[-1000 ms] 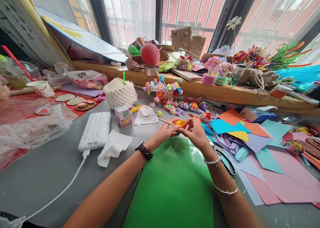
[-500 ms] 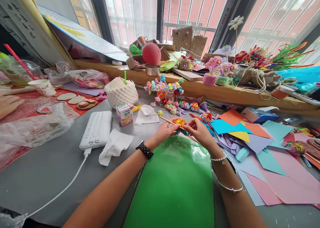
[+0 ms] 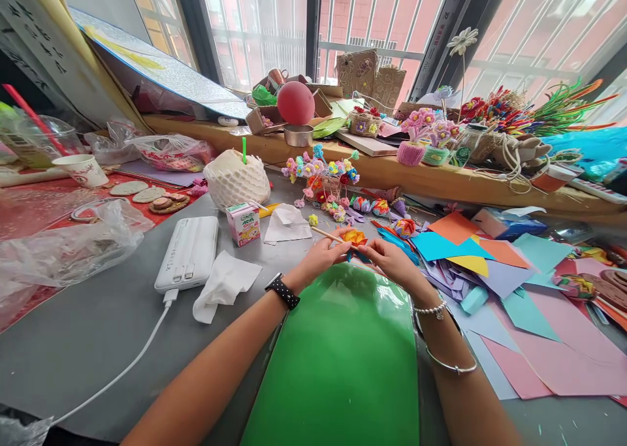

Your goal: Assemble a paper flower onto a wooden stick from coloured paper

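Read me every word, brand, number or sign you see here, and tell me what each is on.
"AD", plus a mark I can't make out: pink drink box.
Too small or blurred to read:
Sideways marks on the white power bank.
Red print on the paper cup.
Red print on the plastic bag.
Dark characters on the curtain.
Small marks on the window frame.
Round green label on the windowsill.

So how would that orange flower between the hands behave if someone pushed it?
The orange flower is probably light, since its petals look thin and papery. They would likely crease under a push, as their edges flare outward.
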### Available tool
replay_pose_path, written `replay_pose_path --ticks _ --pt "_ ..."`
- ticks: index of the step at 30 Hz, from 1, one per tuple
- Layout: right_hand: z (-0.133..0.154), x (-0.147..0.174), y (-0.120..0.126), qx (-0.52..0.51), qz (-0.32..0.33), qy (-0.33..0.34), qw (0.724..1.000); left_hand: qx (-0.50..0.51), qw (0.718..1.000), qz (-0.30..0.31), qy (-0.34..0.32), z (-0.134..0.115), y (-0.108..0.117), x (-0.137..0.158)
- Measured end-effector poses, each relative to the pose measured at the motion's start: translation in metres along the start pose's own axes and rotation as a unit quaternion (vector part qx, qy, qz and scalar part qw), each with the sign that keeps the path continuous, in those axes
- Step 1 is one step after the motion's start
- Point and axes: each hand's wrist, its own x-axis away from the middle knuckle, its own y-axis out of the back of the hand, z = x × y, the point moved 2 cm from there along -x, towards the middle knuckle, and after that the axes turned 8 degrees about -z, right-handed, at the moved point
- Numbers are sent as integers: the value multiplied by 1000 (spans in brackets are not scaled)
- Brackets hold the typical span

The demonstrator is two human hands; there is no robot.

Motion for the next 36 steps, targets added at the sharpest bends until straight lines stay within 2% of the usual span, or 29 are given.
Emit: replay_pose_path --ticks 6,13,25,36 --pt "2 0 5 0 -12 29 1000 -36 998 30 -43 4 3 -4" --pt "7 1 3 -31 -21 3 999 -51 997 6 -66 6 2 -6" --pt "-1 -3 -8 -33 13 -50 998 -122 983 7 -139 7 2 -7" --pt "1 0 -5 -113 -1 -79 990 -138 980 8 -144 3 1 -3"
